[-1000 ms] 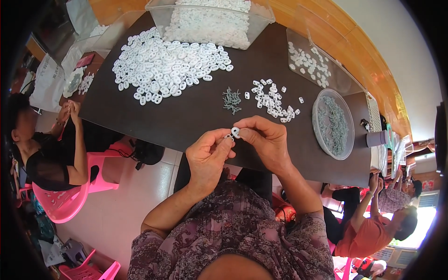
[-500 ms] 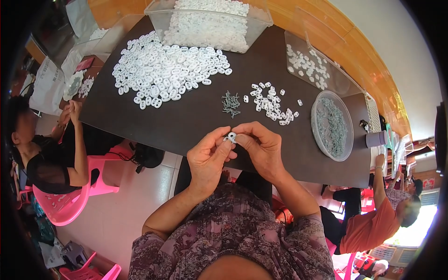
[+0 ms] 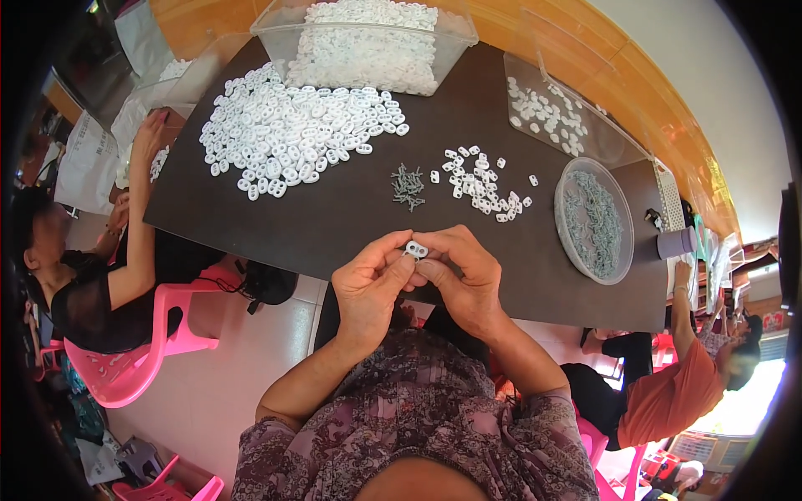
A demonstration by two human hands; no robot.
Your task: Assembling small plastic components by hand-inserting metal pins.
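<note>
Over the table's near edge, my left hand (image 3: 370,292) and my right hand (image 3: 461,278) meet fingertip to fingertip. Pinched between them is a small white oval plastic piece with two holes (image 3: 415,250). Both hands are closed on it; the fingers hide its lower part. Just beyond lies a little heap of grey screws (image 3: 408,188). To its right are scattered small white two-hole blocks (image 3: 484,185). A large spread of white oval pieces (image 3: 292,134) covers the far left of the table.
A clear bin (image 3: 368,50) full of white pieces stands at the back. On the right are a round tub (image 3: 561,225) of grey screws, a clear tray (image 3: 522,134) with white pieces and a grey cup (image 3: 675,243). People sit left and right on pink chairs (image 3: 159,342).
The white piece has turned between my fingers, now showing its two-holed face. My fingertips have shifted slightly around it. The person at left has raised an arm toward the table.
</note>
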